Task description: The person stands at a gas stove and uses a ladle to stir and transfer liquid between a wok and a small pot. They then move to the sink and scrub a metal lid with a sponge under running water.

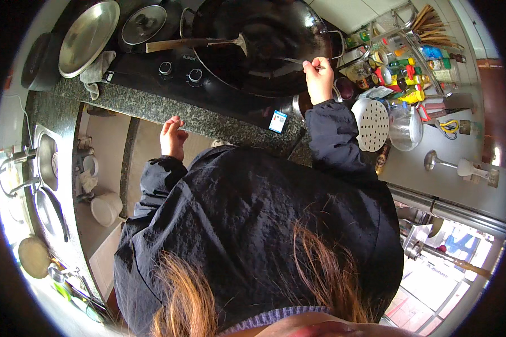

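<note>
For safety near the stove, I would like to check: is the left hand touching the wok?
Apart. The head view shows the stove panel and counter edge between left hand and wok.

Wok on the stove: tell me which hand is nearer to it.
Right. The right hand is at the right rim of the wok; the left hand is farther off, by the front edge of the counter.

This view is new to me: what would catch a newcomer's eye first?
Probably the big black wok at top centre, with a wooden-handled spatula across its left rim. Next, perhaps, the right hand at the wok's right side and the colourful bottles crowded at upper right.
</note>
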A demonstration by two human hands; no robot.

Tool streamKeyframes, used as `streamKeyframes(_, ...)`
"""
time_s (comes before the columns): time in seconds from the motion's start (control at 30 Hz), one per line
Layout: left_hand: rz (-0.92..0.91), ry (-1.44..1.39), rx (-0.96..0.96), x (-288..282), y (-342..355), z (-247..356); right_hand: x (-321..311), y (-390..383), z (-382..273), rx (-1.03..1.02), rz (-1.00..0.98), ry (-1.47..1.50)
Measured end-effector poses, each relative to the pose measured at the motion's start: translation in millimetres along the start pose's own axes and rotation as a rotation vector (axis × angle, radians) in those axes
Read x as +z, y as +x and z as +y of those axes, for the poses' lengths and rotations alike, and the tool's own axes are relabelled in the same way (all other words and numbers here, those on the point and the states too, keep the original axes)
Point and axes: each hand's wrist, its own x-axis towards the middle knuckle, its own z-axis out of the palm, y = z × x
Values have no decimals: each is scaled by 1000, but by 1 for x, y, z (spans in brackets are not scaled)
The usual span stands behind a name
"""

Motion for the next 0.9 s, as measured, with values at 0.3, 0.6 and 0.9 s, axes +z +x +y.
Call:
streamKeyframes(0.3,-22,11,-44,16,-2,1,-29,-26,-33,158,130,438)
streamKeyframes(0.6,-95,29,-53,36,4,-1,-103,-69,-68,12,311,544)
streamKeyframes(0.9,-151,121,-70,49,13,-8,-153,-136,-49,6,423,225)
